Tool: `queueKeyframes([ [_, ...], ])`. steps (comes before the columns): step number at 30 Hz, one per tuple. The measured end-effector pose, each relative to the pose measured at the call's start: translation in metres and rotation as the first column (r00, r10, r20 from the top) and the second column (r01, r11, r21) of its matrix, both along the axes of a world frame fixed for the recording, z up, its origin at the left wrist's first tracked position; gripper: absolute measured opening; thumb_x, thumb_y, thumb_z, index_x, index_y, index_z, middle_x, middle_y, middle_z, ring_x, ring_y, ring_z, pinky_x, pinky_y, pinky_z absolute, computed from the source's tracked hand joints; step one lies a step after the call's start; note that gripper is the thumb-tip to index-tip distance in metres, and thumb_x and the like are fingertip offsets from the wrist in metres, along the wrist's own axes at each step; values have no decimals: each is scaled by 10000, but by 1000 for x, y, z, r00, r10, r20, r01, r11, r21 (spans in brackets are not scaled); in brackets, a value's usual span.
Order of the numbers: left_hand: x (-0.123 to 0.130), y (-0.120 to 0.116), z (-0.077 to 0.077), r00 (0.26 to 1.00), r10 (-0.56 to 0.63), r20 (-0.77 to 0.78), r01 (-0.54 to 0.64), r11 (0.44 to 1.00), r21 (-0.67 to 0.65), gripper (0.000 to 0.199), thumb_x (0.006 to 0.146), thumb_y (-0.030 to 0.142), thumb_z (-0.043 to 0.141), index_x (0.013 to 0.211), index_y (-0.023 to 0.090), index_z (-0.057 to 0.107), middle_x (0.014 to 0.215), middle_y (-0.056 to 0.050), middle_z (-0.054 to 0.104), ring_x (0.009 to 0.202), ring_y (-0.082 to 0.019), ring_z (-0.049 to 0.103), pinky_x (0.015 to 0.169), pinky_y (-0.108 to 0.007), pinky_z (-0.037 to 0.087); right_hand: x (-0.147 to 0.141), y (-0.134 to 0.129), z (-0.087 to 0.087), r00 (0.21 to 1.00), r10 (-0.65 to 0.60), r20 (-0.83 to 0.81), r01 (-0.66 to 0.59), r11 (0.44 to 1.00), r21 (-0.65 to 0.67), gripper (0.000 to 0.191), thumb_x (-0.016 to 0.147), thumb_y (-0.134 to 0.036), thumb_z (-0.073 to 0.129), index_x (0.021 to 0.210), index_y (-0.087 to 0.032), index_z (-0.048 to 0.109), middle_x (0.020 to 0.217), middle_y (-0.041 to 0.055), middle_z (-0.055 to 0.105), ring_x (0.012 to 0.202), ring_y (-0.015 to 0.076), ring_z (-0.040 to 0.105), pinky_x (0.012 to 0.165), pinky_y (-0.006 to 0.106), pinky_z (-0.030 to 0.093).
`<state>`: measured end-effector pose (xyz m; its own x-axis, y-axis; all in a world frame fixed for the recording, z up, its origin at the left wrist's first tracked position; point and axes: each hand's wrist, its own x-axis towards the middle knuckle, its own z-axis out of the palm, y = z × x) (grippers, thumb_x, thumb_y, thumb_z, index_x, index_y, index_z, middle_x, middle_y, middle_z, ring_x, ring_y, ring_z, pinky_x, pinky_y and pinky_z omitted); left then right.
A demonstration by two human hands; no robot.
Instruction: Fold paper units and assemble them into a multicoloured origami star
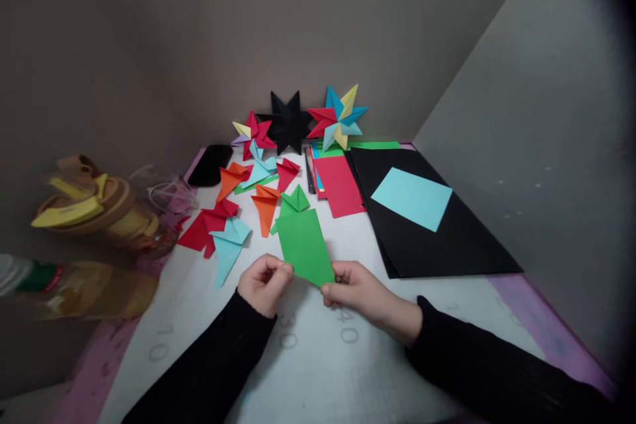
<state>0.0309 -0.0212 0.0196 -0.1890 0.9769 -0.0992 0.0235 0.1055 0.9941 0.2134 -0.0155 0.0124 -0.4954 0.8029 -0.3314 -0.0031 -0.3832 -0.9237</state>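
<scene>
A flat green sheet of paper [305,245] is held up over the white mat, tilted slightly. My left hand [265,281] pinches its lower left edge between thumb and fingers. At the lower right corner, my right hand [360,295] grips the same sheet, thumb on top. Just behind it lies a folded green paper piece [295,201], partly covered by the sheet. To the left are folded pieces in orange [265,207], red [205,228] and light blue [229,244].
Folded paper stars, one black [287,120] and one multicoloured [339,116], lean on the back wall. Red sheets [340,185] and black boards [447,245] bearing a light blue sheet [412,197] lie right. A phone [211,165], a lidded cup [119,212] and a bottle [99,288] stand left.
</scene>
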Motion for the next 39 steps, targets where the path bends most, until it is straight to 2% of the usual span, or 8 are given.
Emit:
queueKeyframes([
  [3,1,1,-2,999,1,36,0,1000,-27,185,677,325,618,608,190,513,465,67,507,366,-62,356,377,-193,260,-1,0,-3,1000,-29,-2,29,1000,4,110,687,-252,630,665,-154,585,572,-9,602,501,92,519,518,220,392],
  [11,20,-12,-7,978,-208,9,207,967,-148,230,649,338,625,563,165,501,415,79,423,370,-46,315,406,-199,239,-5,0,-8,1000,-14,-15,15,997,78,141,696,-257,640,637,-144,579,567,-9,588,510,93,492,507,218,360],
  [17,17,-8,-5,992,-116,-52,108,985,-134,230,636,323,619,525,169,490,413,70,430,394,-52,324,420,-205,255,-3,-2,-4,999,-41,24,39,996,84,255,732,-352,638,620,-171,496,535,-27,549,471,81,444,472,208,326],
  [20,16,-8,-4,988,-156,-20,149,970,-190,239,639,342,614,531,171,486,381,74,417,360,-50,309,397,-201,228,-3,-2,-4,997,-26,66,18,994,112,242,749,-337,612,628,-172,481,513,-45,509,451,68,392,447,198,286],
  [24,17,-9,-5,955,-297,-9,285,925,-252,258,646,353,585,497,170,479,364,68,395,344,-50,300,392,-203,202,-4,-2,-6,998,-22,53,17,995,100,251,737,-342,624,628,-164,486,521,-46,501,461,67,390,452,199,282],
  [27,15,-8,-8,922,-387,-28,369,897,-242,254,647,348,562,485,172,479,387,61,387,369,-53,288,405,-212,199,-4,-2,-6,998,-66,-26,68,993,100,248,700,-343,670,662,-159,509,555,-51,498,482,65,392,468,201,286],
  [31,13,-7,-13,837,-545,-44,523,821,-230,238,631,326,533,462,185,442,395,54,376,381,-59,285,412,-221,206,-6,-3,-4,990,-128,-63,133,988,80,284,647,-328,721,590,-162,497,533,-43,509,483,75,410,475,214,294],
  [39,13,-15,-13,693,-721,10,693,662,-287,210,611,213,487,446,198,358,392,66,338,366,-51,263,390,-225,174,-2,3,-2,897,-369,-244,348,929,-125,276,618,-251,739,551,-164,486,411,-90,383,398,46,291,426,208,166],
])
